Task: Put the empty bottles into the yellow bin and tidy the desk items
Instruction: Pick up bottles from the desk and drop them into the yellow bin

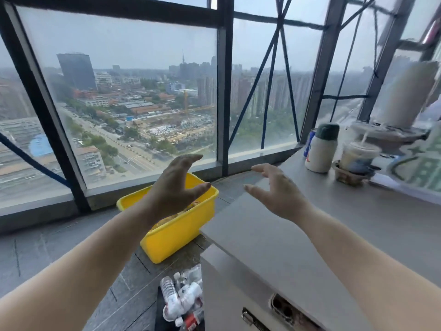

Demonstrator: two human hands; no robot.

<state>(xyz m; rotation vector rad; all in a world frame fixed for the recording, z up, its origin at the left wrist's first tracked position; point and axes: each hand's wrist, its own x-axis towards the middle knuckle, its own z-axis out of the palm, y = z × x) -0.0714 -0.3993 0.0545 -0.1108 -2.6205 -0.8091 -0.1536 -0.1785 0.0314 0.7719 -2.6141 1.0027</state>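
The yellow bin point(181, 232) stands on the dark floor by the window, left of the grey desk point(346, 211). Its inside is mostly hidden behind my left hand point(174, 187), which hovers above it with fingers spread and empty. My right hand point(276, 189) is raised over the desk's left end, fingers relaxed, holding nothing. A heap of crushed clear plastic bottles point(181, 297) lies on the floor in front of the bin, against the desk's side.
On the desk's far right stand a white flask with a green cap point(321, 149), a blue can point(309, 142) behind it, a lidded drink cup point(358, 156) in a carrier, a paper roll point(401, 91) and a patterned bag point(422, 163). Large windows close off the far side.
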